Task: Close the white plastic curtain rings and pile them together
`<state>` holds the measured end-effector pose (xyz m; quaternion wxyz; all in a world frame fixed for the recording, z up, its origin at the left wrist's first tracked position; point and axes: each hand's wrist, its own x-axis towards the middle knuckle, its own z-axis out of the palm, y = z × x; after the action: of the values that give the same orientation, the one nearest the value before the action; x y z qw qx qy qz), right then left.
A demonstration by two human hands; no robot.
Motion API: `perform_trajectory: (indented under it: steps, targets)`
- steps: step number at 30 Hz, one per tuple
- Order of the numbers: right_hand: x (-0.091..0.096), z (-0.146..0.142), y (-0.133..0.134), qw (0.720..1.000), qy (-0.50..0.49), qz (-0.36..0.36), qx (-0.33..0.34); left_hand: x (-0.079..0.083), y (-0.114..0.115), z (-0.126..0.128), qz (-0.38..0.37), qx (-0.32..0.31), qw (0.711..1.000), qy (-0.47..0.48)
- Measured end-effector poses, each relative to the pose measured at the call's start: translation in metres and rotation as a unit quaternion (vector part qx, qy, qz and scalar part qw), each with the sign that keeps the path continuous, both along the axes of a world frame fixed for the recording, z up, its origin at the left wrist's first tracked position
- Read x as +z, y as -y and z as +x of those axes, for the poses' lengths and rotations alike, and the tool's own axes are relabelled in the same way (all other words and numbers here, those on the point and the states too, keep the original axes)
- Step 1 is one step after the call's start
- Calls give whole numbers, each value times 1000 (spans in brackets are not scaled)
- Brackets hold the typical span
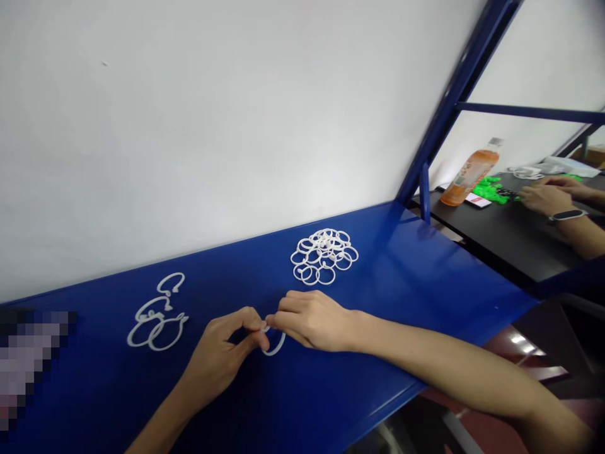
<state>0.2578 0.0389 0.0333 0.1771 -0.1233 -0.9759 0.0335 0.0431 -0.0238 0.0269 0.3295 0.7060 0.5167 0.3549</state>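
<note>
Just above the blue tabletop [378,252], my left hand [227,343] and my right hand [312,320] meet with fingertips pinched together on one white plastic ring [275,350]. The ring's lower curve hangs between them, while its upper part is hidden by the fingers. Several white rings that gape open [165,335] lie to the left of my left hand, some overlapping. Beyond my right hand sits a pile of closed white rings [326,255], each with a small knob.
A white wall [212,126] rises behind the table, and a blue metal frame post [439,132] stands at its right end. On a black table [501,233] beyond are an orange drink bottle [472,173], green pieces [491,189] and another person's hands [548,197].
</note>
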Motion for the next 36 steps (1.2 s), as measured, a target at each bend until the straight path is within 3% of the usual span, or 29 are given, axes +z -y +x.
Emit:
perform_trajectory:
  steps: [6,11,20,25,27,28,31,34,36]
  targets:
    - [0,0,1,1000,5,11,7,0,0,-1,-10,-7,1000,0]
    - [1,0,0,999,-44,16,-8,1,-5,0,19,16,998,-53]
    - [2,1,-5,992,-99,-74,-39,-2,-9,6,65,62,993,-72]
    - [-1,1,-7,989,-107,-76,-68,0,-13,-5,96,66,985,-124]
    - [0,4,-14,988,-108,-58,-98,4,-18,-19,141,104,965,-196]
    - [2,7,-20,986,-109,-41,-119,6,-20,-29,153,159,945,-239]
    - [13,25,-44,966,-121,51,-223,16,-24,-62,90,312,870,-372]
    - [24,53,-68,910,-161,120,-364,20,-25,-88,-37,318,828,-460]
    - [26,72,-80,886,-183,121,-408,19,-25,-97,-99,293,818,-484]
